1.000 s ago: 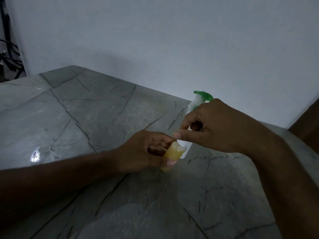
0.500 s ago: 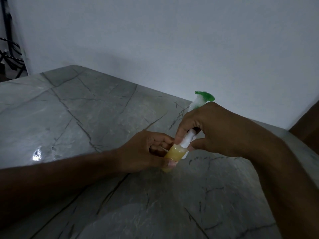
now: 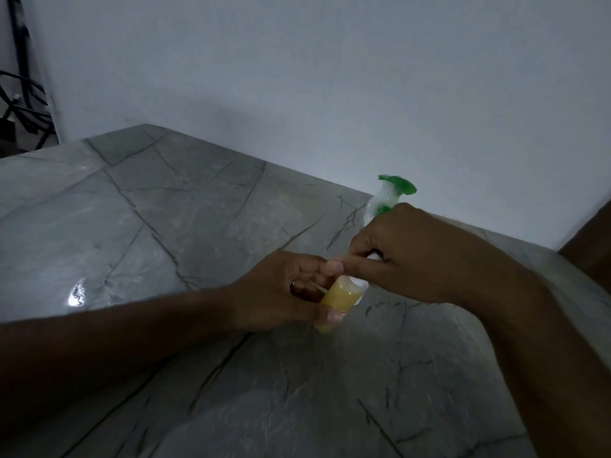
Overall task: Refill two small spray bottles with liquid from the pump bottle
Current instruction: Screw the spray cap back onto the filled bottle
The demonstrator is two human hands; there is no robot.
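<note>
Just right of frame centre, the left hand (image 3: 281, 289) grips the small spray bottle (image 3: 337, 300), nearly full of yellow liquid and tilted over the desk (image 3: 165, 226). The right hand (image 3: 413, 256) pinches its white spray cap (image 3: 360, 285) at the neck. Best to hold the bottle steady and upright and seat the cap squarely, so nothing spills. Behind, at right, stands the green-topped pump bottle (image 3: 391, 196).

Left hand (image 3: 277, 292) grips a small spray bottle (image 3: 337, 297) of yellow liquid above the grey table (image 3: 165, 226); right hand (image 3: 413, 252) pinches its white top (image 3: 360, 285).
</note>
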